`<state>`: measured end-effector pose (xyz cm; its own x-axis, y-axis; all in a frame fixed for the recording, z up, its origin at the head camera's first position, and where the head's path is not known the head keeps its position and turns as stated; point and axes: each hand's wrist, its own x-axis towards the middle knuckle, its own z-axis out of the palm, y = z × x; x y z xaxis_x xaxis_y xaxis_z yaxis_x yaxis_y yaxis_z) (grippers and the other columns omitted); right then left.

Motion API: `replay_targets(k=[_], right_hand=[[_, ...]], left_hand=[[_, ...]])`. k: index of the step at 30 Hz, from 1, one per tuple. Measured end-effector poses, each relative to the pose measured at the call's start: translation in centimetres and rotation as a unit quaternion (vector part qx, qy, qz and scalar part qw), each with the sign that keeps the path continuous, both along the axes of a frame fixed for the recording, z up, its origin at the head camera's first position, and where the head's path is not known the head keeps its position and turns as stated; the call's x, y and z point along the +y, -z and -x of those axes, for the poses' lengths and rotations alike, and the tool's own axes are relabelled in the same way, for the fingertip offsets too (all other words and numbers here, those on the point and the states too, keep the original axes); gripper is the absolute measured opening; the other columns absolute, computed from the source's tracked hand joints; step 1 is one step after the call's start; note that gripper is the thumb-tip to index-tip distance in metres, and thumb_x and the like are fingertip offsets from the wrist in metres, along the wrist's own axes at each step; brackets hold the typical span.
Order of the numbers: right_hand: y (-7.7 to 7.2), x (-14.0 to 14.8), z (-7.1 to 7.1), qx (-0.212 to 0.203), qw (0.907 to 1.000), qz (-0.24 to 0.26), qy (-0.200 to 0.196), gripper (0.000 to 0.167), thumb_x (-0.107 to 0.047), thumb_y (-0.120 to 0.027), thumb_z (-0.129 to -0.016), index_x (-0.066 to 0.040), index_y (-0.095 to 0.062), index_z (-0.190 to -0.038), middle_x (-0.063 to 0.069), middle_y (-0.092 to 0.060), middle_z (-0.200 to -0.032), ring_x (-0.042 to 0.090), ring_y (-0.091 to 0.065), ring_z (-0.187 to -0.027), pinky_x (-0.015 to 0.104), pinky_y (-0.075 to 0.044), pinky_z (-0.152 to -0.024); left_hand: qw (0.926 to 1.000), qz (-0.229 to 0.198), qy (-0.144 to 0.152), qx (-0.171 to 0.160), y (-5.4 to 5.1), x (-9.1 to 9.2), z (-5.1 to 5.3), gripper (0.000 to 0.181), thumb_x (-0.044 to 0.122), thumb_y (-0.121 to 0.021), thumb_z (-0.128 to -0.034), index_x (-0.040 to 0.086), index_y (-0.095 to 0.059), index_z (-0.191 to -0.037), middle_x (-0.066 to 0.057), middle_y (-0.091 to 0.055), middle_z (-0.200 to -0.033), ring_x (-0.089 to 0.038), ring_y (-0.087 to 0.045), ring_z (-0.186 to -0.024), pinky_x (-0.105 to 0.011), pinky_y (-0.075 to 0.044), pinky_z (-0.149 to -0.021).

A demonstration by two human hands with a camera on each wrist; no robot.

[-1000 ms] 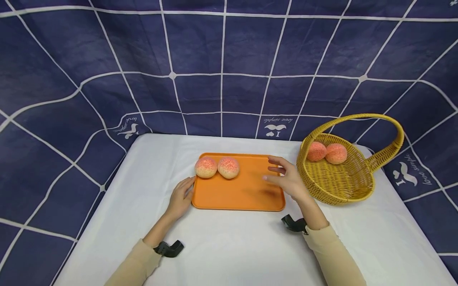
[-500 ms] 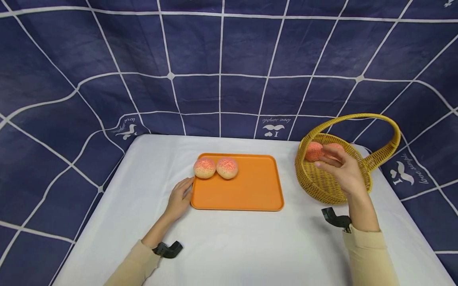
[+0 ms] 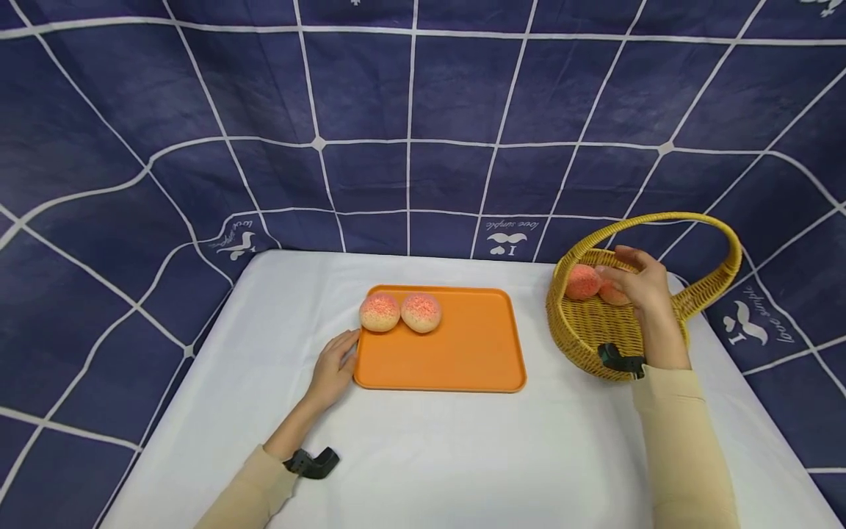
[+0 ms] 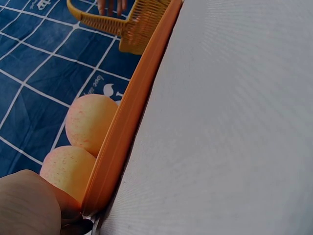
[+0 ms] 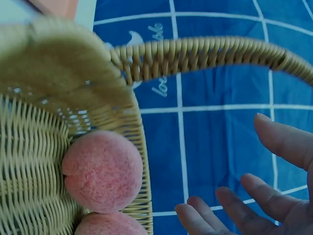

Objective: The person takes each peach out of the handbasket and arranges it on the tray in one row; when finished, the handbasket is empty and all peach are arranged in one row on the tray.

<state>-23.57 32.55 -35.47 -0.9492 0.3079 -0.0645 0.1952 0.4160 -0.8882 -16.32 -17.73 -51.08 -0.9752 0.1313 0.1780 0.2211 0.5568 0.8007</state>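
My right hand is over the wicker basket, above two pink peaches near its back wall. In the right wrist view its fingers are spread and hold nothing, apart from the nearer peach. My left hand rests at the left edge of the orange tray, its fingers touching the rim. Two peaches, pink on top and pale yellow below, sit side by side in the tray's back left corner; the left wrist view shows the nearer peach beside the hand.
The basket's tall arched handle rises above it and leans right. A white cloth covers the table. Behind and at the sides hangs a dark blue cloth with white grid lines.
My right hand has moved from above the tray's right side rightward to the basket, then farther back over the peaches there. The left hand has stayed at the tray's edge.
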Motion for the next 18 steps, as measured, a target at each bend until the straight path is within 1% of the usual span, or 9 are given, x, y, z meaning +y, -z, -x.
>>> replay_targets(k=[2, 5, 8, 10, 11, 12, 15, 17, 18], right_hand=[[0.0, 0.4, 0.8, -0.008, 0.9999, -0.008, 0.002, 0.074, -0.024, -0.071, -0.090, -0.008, -0.035, -0.152, 0.016, -0.034, -0.156, -0.002, -0.048, -0.093, 0.010, -0.050, -0.075], [0.2, 0.9, 1.9, -0.018, 0.9997, -0.014, -0.010, 0.077, -0.025, -0.072, -0.088, -0.007, -0.033, -0.152, 0.016, -0.033, -0.156, -0.001, -0.047, -0.093, 0.015, -0.048, -0.080], [0.7, 1.5, 2.8, -0.025, 0.9993, -0.015, -0.023, 0.077, -0.023, -0.074, -0.087, -0.006, -0.034, -0.151, 0.015, -0.036, -0.153, -0.001, -0.047, -0.092, 0.016, -0.048, -0.080], [1.3, 1.8, 3.2, -0.036, 0.9988, -0.015, -0.029, 0.078, -0.024, -0.074, -0.087, -0.006, -0.034, -0.152, 0.014, -0.037, -0.151, -0.002, -0.045, -0.089, 0.016, -0.046, -0.076], [1.6, 1.9, 3.4, -0.041, 0.9986, -0.009, -0.031, 0.077, -0.024, -0.074, -0.087, -0.006, -0.034, -0.151, 0.013, -0.038, -0.149, -0.002, -0.046, -0.083, 0.017, -0.047, -0.071], [2.0, 2.1, 3.6, -0.046, 0.9984, -0.010, -0.032, 0.077, -0.025, -0.073, -0.088, -0.006, -0.035, -0.151, 0.013, -0.039, -0.148, -0.003, -0.045, -0.083, 0.016, -0.047, -0.068], [2.9, 2.3, 4.0, -0.062, 0.9975, 0.003, -0.033, 0.076, -0.024, -0.072, -0.089, -0.007, -0.033, -0.152, 0.013, -0.038, -0.149, -0.003, -0.045, -0.087, 0.014, -0.046, -0.069], [3.4, 2.4, 4.2, -0.062, 0.9974, 0.016, -0.032, 0.075, -0.020, -0.072, -0.089, -0.006, -0.034, -0.152, 0.015, -0.038, -0.149, -0.005, -0.046, -0.088, 0.012, -0.047, -0.070], [3.6, 2.5, 4.2, -0.063, 0.9973, 0.017, -0.033, 0.075, -0.018, -0.072, -0.089, -0.005, -0.033, -0.152, 0.016, -0.037, -0.151, -0.007, -0.045, -0.092, 0.010, -0.046, -0.073]], left_hand=[[1.0000, 0.000, 0.003, 0.000, 0.0, 0.0, 0.0, 0.046, 0.001, -0.050, -0.0968, -0.005, -0.045, -0.142, -0.023, -0.045, -0.148, -0.039, -0.033, -0.142, -0.055, -0.023, -0.119], [1.0000, 0.000, 0.004, -0.001, -0.1, 0.0, 0.0, 0.047, 0.001, -0.050, -0.0968, -0.005, -0.044, -0.143, -0.023, -0.044, -0.148, -0.039, -0.033, -0.142, -0.055, -0.023, -0.119], [1.0000, 0.001, 0.003, -0.002, -0.2, 0.1, -0.1, 0.047, 0.000, -0.050, -0.0967, -0.006, -0.044, -0.143, -0.023, -0.044, -0.148, -0.038, -0.033, -0.142, -0.055, -0.023, -0.119], [1.0000, 0.001, 0.002, -0.001, -0.2, 0.1, -0.1, 0.046, 0.000, -0.050, -0.0966, -0.006, -0.044, -0.142, -0.024, -0.044, -0.148, -0.039, -0.033, -0.142, -0.055, -0.023, -0.119], [1.0000, 0.001, 0.002, -0.001, -0.2, 0.1, -0.1, 0.046, 0.000, -0.050, -0.0965, -0.006, -0.044, -0.142, -0.024, -0.044, -0.148, -0.039, -0.033, -0.142, -0.055, -0.023, -0.119], [1.0000, 0.001, 0.002, 0.000, -0.2, 0.1, -0.1, 0.046, 0.000, -0.050, -0.0965, -0.006, -0.044, -0.142, -0.024, -0.045, -0.148, -0.039, -0.033, -0.142, -0.055, -0.023, -0.119], [1.0000, 0.001, 0.001, 0.000, -0.2, 0.1, -0.1, 0.046, 0.001, -0.049, -0.0966, -0.006, -0.045, -0.142, -0.024, -0.045, -0.148, -0.039, -0.034, -0.142, -0.055, -0.022, -0.119], [1.0000, 0.001, 0.001, -0.001, -0.2, 0.2, -0.2, 0.046, 0.001, -0.049, -0.0969, -0.006, -0.044, -0.142, -0.023, -0.044, -0.148, -0.039, -0.033, -0.142, -0.055, -0.022, -0.119], [1.0000, 0.002, 0.002, -0.002, -0.3, 0.2, -0.2, 0.046, 0.001, -0.049, -0.0969, -0.006, -0.044, -0.143, -0.023, -0.044, -0.148, -0.039, -0.033, -0.142, -0.056, -0.022, -0.119]])
